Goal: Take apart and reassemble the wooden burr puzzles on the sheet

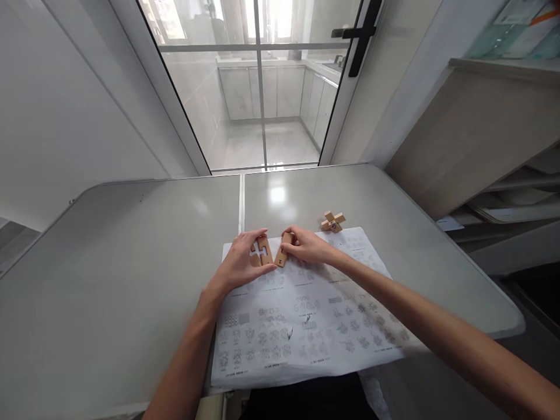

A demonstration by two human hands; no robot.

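Observation:
My left hand curves around notched wooden puzzle pieces, thumb at the near edge and fingers at the far edge. Between my right thumb and fingers is a flat wooden puzzle piece with a dark mark like a 2 on its near end. My right hand tilts this piece close beside the notched ones; their lower corners nearly meet. Under both hands lies a large instruction sheet printed with small diagrams. Past its far edge, to the right, several interlocked wooden pieces form a cross-shaped cluster.
The sheet covers part of a grey table with a seam running away from me. A glass-paned door with a black handle stands beyond the far edge. At the right is a wooden shelf unit.

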